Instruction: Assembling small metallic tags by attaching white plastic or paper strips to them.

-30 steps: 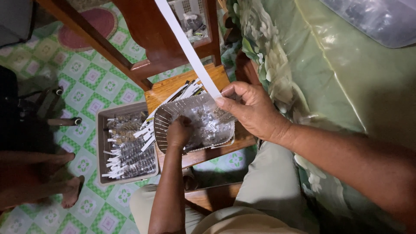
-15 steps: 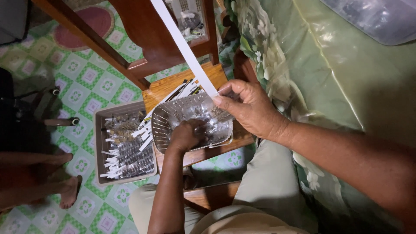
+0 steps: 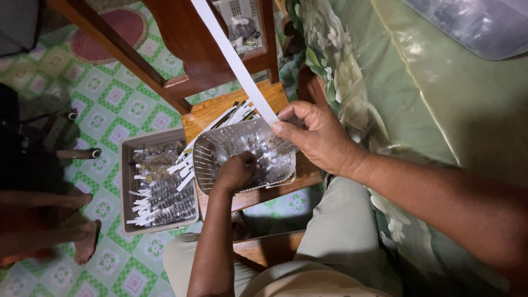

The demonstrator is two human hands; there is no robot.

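**Hands at work over a basket of small parts**

Over a small wooden bench [image 3: 275,99], my left hand [image 3: 235,171] was sunk into a pale perforated basket [image 3: 206,159], its fingers [image 3: 248,163] curled shut down among the small dark pieces lying inside; what exactly they gripped could not be made out. The basket sat on the bench top, tipped a little toward me.

My right hand [image 3: 316,140] was at the basket's far rim, thumb and forefinger pinched closed on the lower end of a long white strip [image 3: 231,55], which ran up and away at a slant across a dark wooden chair frame [image 3: 192,44]. More white and dark strips [image 3: 234,114] lay fanned on the bench behind the basket, touching its rim.

Just beside the basket, to my left, a grey rectangular tray [image 3: 125,181] stood lower down, filled with rows of dark pieces fixed to white strips, several of them poking over its edge toward the basket. Below it lay a green-and-white patterned tile floor [image 3: 110,99], where another person's bare foot [image 3: 85,247] rested near the tray. A green floral cloth [image 3: 385,82] covered the surface on my right.
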